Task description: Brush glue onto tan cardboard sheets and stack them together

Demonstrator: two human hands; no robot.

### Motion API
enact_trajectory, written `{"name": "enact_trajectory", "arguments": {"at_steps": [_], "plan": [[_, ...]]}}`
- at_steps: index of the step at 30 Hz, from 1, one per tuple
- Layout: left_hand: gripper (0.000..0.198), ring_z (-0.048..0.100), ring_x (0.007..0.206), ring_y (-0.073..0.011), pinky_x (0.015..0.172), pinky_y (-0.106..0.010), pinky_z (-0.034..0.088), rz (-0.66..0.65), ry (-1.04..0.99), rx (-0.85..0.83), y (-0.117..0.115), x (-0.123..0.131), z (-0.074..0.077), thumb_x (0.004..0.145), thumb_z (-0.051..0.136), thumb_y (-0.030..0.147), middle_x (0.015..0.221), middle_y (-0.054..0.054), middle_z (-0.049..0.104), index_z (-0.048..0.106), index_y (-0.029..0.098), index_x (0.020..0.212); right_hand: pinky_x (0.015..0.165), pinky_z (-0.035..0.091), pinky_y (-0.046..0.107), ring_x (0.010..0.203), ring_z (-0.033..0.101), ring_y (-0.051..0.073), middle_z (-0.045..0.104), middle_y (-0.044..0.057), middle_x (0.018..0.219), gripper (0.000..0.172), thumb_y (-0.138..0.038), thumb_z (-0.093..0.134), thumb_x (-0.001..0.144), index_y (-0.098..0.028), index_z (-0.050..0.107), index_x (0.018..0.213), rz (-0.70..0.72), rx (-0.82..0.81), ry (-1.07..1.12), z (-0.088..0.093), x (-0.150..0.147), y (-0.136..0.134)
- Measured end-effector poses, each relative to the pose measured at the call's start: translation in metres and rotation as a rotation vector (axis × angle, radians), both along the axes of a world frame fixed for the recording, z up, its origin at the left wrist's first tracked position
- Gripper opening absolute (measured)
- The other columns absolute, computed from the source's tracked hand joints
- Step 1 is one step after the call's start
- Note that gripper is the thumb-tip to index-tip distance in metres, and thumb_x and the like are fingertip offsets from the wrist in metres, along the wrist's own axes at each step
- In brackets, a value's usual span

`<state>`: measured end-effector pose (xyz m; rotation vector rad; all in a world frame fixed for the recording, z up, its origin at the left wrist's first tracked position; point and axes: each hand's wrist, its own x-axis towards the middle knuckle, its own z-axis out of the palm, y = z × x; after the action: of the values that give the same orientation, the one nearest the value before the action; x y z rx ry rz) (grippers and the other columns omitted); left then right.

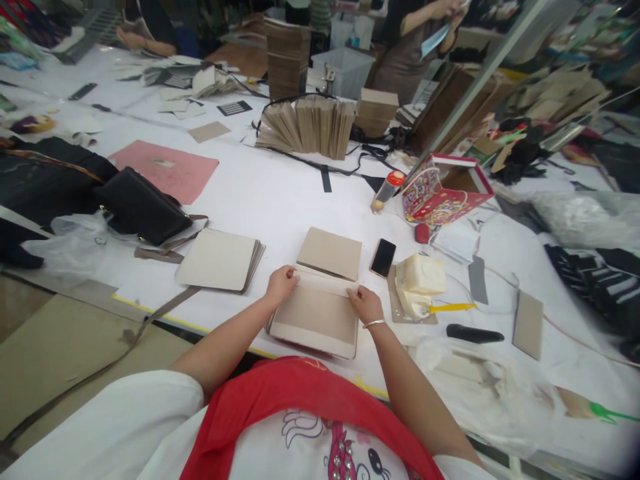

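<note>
A stack of tan boards (315, 320) lies at the table's front edge, a pale strip along its far side. My left hand (283, 283) pinches the far left corner of the pale strip (320, 281). At the strip's right end, the fingers of my right hand (366, 304) are closed on it too. Just beyond lies another tan board pile (330, 253), close to the strip. To the left is a stack of lighter boards (220, 260). The black phone (383, 257) and a white container of glue (421, 275) are right of my right hand.
A yellow-handled brush (453, 307), red gift bag (445, 193) and red-capped bottle (389, 191) are on the right. A black bag (145, 207) lies left. Fanned boards (313, 127) stand behind. Two people are across the table.
</note>
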<state>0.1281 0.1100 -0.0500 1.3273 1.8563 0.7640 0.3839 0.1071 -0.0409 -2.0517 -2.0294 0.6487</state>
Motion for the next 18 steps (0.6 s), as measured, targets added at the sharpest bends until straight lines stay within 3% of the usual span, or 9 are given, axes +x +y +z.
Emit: {"name": "enact_trajectory", "arguments": {"at_steps": [4, 18], "plan": [[0.026, 0.058, 0.068, -0.0142, 0.069, -0.025, 0.043, 0.001, 0.098, 0.054, 0.0045, 0.0003, -0.0013, 0.070, 0.061, 0.023, 0.068, 0.001, 0.061, 0.060, 0.017, 0.095, 0.050, 0.022, 0.023, 0.053, 0.041, 0.011, 0.049, -0.001, 0.053, 0.034, -0.043, 0.042, 0.082, -0.019, 0.049, 0.059, -0.028, -0.028, -0.063, -0.0047, 0.0000, 0.0015], [0.028, 0.059, 0.071, -0.0147, 0.070, -0.025, 0.042, 0.037, 0.133, -0.004, 0.0115, -0.0035, 0.0018, 0.070, 0.062, 0.025, 0.070, 0.001, 0.063, 0.054, 0.018, 0.096, 0.051, 0.023, 0.025, 0.059, 0.050, 0.015, 0.059, 0.004, 0.062, 0.038, -0.047, 0.040, 0.083, -0.018, 0.056, 0.063, -0.046, -0.093, -0.176, -0.0058, -0.0076, 0.0065]]}}
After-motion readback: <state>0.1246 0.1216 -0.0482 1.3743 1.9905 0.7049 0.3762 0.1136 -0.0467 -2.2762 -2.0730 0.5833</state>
